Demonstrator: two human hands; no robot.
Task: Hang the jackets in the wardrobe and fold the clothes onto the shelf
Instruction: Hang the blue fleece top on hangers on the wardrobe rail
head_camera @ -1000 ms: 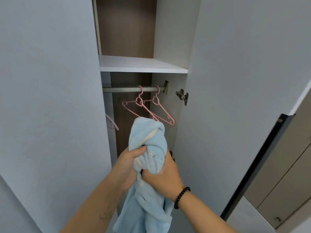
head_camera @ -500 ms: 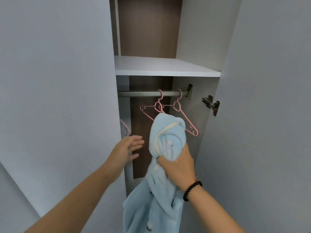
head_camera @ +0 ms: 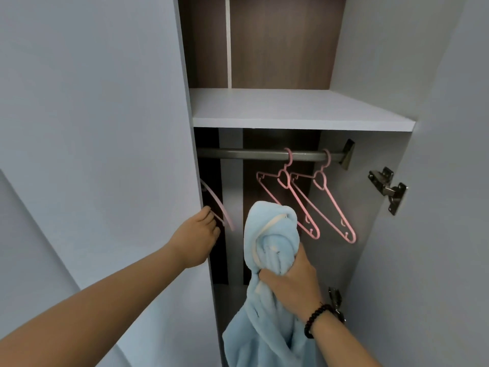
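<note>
While the right hand [head_camera: 289, 280] grips a blue jacket [head_camera: 267, 313], the left hand [head_camera: 197, 238] pinches a pink hanger [head_camera: 219, 205].

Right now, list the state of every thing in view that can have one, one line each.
Fluffy light-blue jacket: bunched, not yet hung, gripped by the right hand.
Left hand: at the partly hidden pink hanger; grip unclear.
Two pink plastic hangers: bare, hooked on the grey metal rail.
White wardrobe shelf: bare.
Right wardrobe door: open.
</note>
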